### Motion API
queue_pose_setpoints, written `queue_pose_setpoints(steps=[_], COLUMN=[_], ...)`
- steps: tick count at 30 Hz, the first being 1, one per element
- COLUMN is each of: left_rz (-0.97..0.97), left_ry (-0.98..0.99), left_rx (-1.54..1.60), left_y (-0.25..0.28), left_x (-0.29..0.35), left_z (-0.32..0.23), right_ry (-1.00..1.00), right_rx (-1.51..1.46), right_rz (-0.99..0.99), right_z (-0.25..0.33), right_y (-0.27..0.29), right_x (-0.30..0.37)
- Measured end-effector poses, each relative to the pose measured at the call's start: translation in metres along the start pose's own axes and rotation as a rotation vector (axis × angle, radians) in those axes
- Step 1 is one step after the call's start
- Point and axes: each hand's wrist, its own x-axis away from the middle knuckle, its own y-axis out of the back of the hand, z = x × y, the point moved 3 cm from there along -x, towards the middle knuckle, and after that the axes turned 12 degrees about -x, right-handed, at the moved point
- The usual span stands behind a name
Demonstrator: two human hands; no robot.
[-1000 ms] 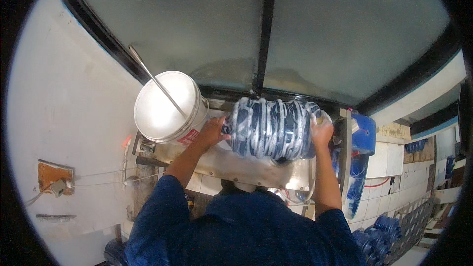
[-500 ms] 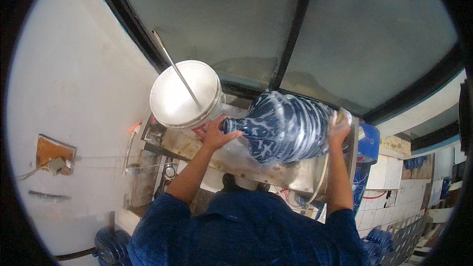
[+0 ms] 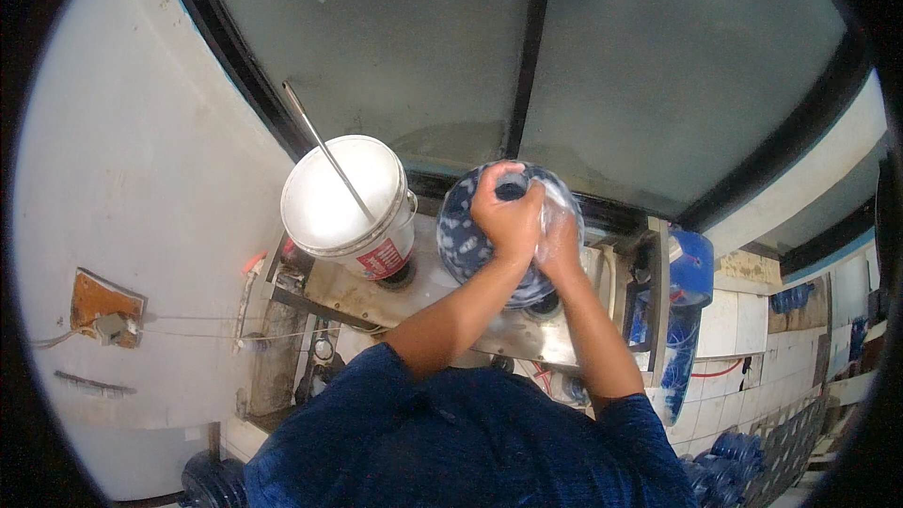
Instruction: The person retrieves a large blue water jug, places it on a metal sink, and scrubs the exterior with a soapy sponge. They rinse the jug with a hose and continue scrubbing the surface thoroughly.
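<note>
A large blue water jug point(image 3: 461, 243), streaked with white suds, stands upright on the metal counter point(image 3: 433, 296) in front of me. My left hand point(image 3: 508, 218) is closed around its neck, fingers curled by the dark round mouth. Just right of it, my right hand point(image 3: 562, 240) presses on the jug's shoulder with a white, foamy thing point(image 3: 553, 196) under its fingers; its kind is hard to make out. To the left stands a white bucket point(image 3: 376, 240) with whitish contents and a long metal handle point(image 3: 324, 149) leaning out of it.
Behind the counter rise dark-framed glass panes point(image 3: 442, 47). A white wall point(image 3: 141, 188) bounds the left side, with cords along it. At right is a blue container point(image 3: 689, 268). More blue jugs point(image 3: 729, 456) sit low at the right, and another jug point(image 3: 209, 480) low at the left.
The jug has gone from lying on its side to standing upright. My right hand has left its base and come over to the neck and shoulder, beside my left hand.
</note>
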Motion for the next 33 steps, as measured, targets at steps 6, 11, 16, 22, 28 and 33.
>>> queue_pose_setpoints(steps=[6, 11, 16, 22, 28, 33], left_rz=[0.854, 0.525, 0.457, 0.694, 0.468, 0.731], left_ry=[-0.205, -0.295, -0.182, -0.522, -0.521, -0.105], left_rx=[0.104, 0.079, -0.108, -0.708, -0.265, -0.288], left_y=[-0.022, -0.045, -0.038, 0.029, 0.079, 0.092], left_x=[-0.047, -0.058, -0.034, -0.036, -0.009, 0.034], left_z=[0.006, 0.033, 0.023, 0.089, 0.131, 0.194], right_ry=[-0.161, -0.086, -0.086, 0.139, 0.222, 0.127], right_rx=[-0.147, 0.409, 0.212, 0.232, -0.143, -0.186], right_rz=[-0.015, -0.059, -0.227, -0.216, -0.08, 0.302], right_z=[-0.041, -0.041, -0.02, 0.011, 0.086, 0.082], right_y=[0.021, 0.006, -0.006, -0.029, -0.086, -0.181], right_x=[-0.007, -0.043, -0.009, 0.06, -0.003, -0.083])
